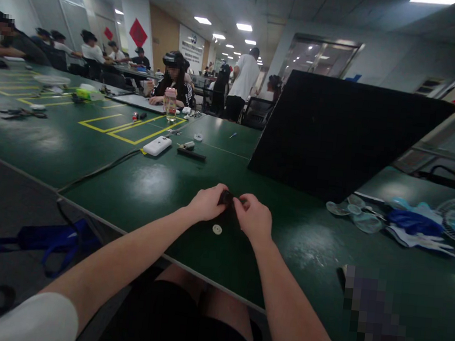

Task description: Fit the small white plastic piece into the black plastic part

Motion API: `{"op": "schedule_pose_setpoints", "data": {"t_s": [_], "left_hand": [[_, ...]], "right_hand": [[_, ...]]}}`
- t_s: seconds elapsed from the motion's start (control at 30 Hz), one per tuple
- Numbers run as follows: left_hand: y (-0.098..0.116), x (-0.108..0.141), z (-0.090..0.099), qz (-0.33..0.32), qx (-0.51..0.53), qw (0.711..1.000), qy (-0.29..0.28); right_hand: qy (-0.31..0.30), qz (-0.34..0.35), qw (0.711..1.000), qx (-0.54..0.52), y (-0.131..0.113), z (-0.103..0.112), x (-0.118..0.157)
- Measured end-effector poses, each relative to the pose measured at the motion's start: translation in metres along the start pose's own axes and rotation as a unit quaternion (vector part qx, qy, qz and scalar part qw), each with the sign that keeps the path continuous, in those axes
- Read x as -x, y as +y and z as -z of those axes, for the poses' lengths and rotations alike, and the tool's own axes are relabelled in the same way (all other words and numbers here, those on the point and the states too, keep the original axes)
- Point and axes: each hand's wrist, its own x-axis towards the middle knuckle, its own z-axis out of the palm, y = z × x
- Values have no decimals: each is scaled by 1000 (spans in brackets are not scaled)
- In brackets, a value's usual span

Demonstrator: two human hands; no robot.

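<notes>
My left hand (209,203) is closed round a small dark object (225,197) just above the green table (138,175). Close on its right, my right hand (253,216) has thumb and forefinger pinched together at the object's right side; whatever sits between those fingertips is too small to make out. A pale round disc with small holes (217,229) lies flat on the table, below and between both hands.
Beyond the hands lie a black bar (191,154) and a white device (157,146). A large black panel (336,132) stands tilted at the right, near blue and white gloves (415,223). A person (174,79) sits across the table behind a bottle (170,106).
</notes>
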Motion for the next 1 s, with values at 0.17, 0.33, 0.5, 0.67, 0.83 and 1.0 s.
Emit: {"op": "schedule_pose_setpoints", "data": {"t_s": [0.17,0.33,0.5,0.67,0.83,1.0], "left_hand": [[-13,-2,4,40,-2,998,41],[-20,-2,5,26,12,999,34],[-16,-1,4,2,27,1000,13],[-13,1,6,8,12,1000,0],[-11,2,8,16,-9,1000,-13],[-12,3,8,-9,-11,1000,-16]], "right_hand": [[-167,107,980,-2,-6,7,13],[-200,111,972,47,-9,-7,11],[-185,25,982,41,7,0,6],[-197,-22,979,35,17,6,1],[-251,-43,967,-8,20,7,-3],[-228,-63,971,-10,23,11,-3]]}}
